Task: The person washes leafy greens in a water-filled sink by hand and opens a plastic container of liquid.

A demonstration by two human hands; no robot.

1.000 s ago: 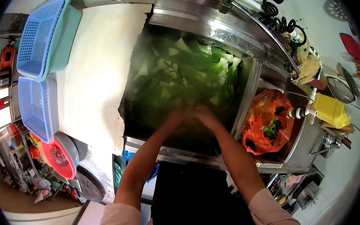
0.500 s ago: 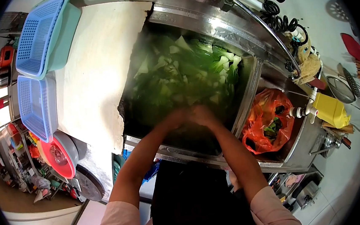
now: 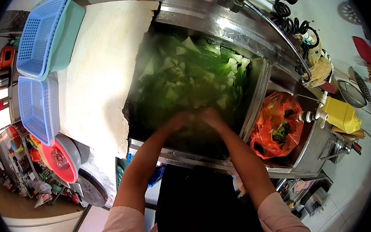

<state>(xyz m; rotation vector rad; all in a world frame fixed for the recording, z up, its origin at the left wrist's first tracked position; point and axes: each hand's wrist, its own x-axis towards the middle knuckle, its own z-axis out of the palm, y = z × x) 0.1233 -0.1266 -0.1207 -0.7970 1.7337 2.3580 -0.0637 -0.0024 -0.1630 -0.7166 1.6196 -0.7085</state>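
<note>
A metal sink [image 3: 257, 97] is full of murky green water. Leafy greens with pale stalks [image 3: 236, 64] float at its back right, and more greens lie under the surface. My left hand [image 3: 180, 120] and my right hand [image 3: 209, 116] are side by side in the water near the front of the sink, close to each other. Their fingers are blurred and hidden by the water, so whether they hold anything cannot be made out. Submerged leaves lie just beyond both hands.
A pale board [image 3: 99, 74] lies left of the sink, with blue baskets [image 3: 34, 108] and a red basin [image 3: 60, 163] beyond. Right stand a red plastic bag [image 3: 278, 126] in a smaller basin and a yellow container [image 3: 341, 113]. A metal faucet [image 3: 275, 32] arches above.
Both hands have shifted slightly within the water and stay close together. The floating greens have barely moved.
</note>
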